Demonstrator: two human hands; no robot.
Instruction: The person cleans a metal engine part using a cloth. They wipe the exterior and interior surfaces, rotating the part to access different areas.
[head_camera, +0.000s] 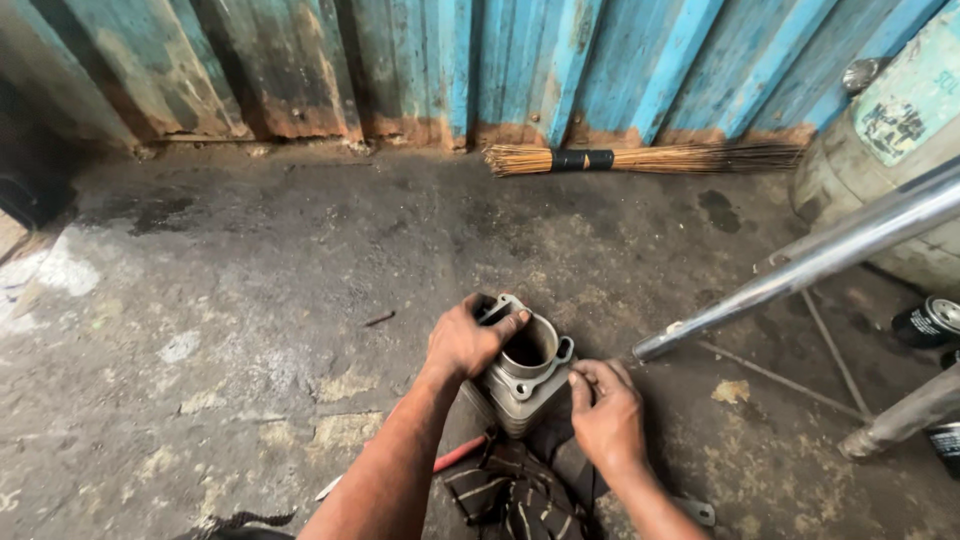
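Holding a grey metal engine cylinder (527, 372), the person has both hands on it, low in the middle of the view; the cylinder sits on a dark striped cloth (510, 492) on the floor (250, 300), with its round hole facing up. The left hand (470, 337) is closed over the top rim on the far side, fingers curled on the edge; the right hand (605, 415) presses on the near right side, fingers bent against the flat lip, but how tightly it grips cannot be told. A thin red tool (458, 455) pokes out from under the left arm.

The cylinder looks heavy and hard, since it is thick metal; it will not bend or squash. It may be oily and a bit slippery, and the thin fins on its side could be sharp, so the flat top lip and the thick body seem the best places to hold it, with two hands.

To the right, a shiny metal pipe (800, 265) slants across, and a small black can (925, 322) lies near it; a big pale drum (890, 150) stands in the corner. Farther back, a stick broom (640, 159) lies by the rusty blue metal wall (520, 60).
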